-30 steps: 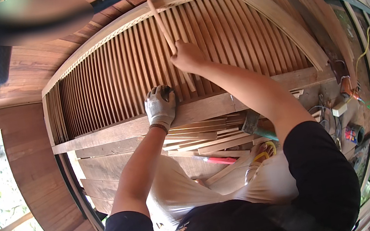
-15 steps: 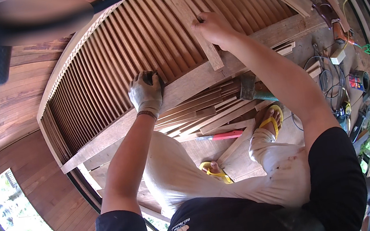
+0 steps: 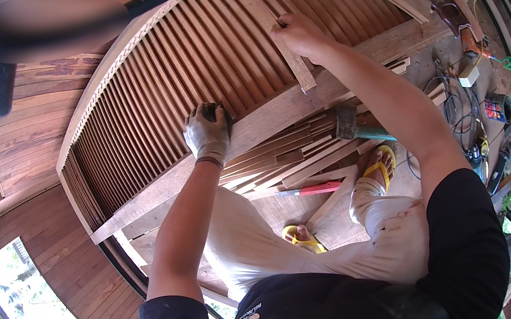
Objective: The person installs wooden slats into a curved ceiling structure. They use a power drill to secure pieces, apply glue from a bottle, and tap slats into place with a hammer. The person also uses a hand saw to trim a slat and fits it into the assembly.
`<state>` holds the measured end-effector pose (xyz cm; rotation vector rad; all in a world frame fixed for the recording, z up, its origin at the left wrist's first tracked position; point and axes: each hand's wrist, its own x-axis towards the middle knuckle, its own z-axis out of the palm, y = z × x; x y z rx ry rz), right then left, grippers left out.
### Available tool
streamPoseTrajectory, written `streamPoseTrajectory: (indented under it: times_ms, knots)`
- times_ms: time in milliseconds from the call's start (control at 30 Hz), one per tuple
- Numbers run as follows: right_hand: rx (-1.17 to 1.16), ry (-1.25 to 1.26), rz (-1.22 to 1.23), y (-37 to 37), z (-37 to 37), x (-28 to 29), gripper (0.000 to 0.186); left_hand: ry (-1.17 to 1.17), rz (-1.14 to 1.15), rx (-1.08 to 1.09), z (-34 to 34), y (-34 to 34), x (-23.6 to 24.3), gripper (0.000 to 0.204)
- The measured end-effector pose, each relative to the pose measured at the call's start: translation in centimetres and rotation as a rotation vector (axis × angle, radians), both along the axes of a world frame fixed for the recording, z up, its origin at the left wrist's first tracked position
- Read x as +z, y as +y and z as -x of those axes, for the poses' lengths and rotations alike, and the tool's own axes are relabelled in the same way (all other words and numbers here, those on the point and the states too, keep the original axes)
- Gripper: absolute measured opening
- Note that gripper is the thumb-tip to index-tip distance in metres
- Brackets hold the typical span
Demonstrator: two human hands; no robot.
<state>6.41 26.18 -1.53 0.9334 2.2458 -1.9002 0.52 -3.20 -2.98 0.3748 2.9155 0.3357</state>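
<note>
Before me lies a curved wooden frame filled with rows of thin slats (image 3: 148, 103). A flat wooden strip (image 3: 253, 8) lies across these slats, its near end over the straight bottom rail (image 3: 263, 122). My right hand (image 3: 302, 39) is closed at the strip's edge, fingers curled, with a small dark spot by the fingertips. My left hand (image 3: 205, 134), in a pale glove, rests on the slats beside the rail. Its fingers are bent around something dark that I cannot make out.
Loose wooden strips (image 3: 293, 147) lie below the rail, near a hammer (image 3: 348, 124) and a red-handled tool (image 3: 319, 188). Cables (image 3: 456, 106), an orange tool (image 3: 469, 42) and a dark cylinder (image 3: 498, 109) are at right. Window openings (image 3: 33, 305) are at left.
The view has shifted slightly, so most things sit a little further right. Both hands keep about the same places on the frame. A grey shape at the lower right reaches higher.
</note>
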Motion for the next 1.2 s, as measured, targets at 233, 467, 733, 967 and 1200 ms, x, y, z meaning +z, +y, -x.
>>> streamPoseTrajectory:
  times_ms: [233,467,733,967,1200]
  knots:
    - [0.026,-0.009,-0.01,0.5,0.0,0.3,0.042,0.026,0.011,-0.02,0.2,-0.2,-0.7,0.049]
    - [-0.082,0.132,0.033,0.8,0.2,-1.9,0.036,0.02,0.021,-0.021,0.1,0.0,-0.4,0.049]
    - [-0.054,0.199,0.039,4.6,-1.8,-0.8,0.025,0.002,-0.008,-0.009,-0.1,0.3,0.1,0.044]
    - [-0.241,0.232,-0.214,9.0,-9.9,0.9,0.042,0.04,-0.057,-0.005,-0.1,0.0,-0.6,0.038]
    - [-0.158,0.159,-0.277,10.0,-16.5,-1.9,0.048,0.068,-0.234,-0.093,0.6,-1.3,-1.7,0.035]
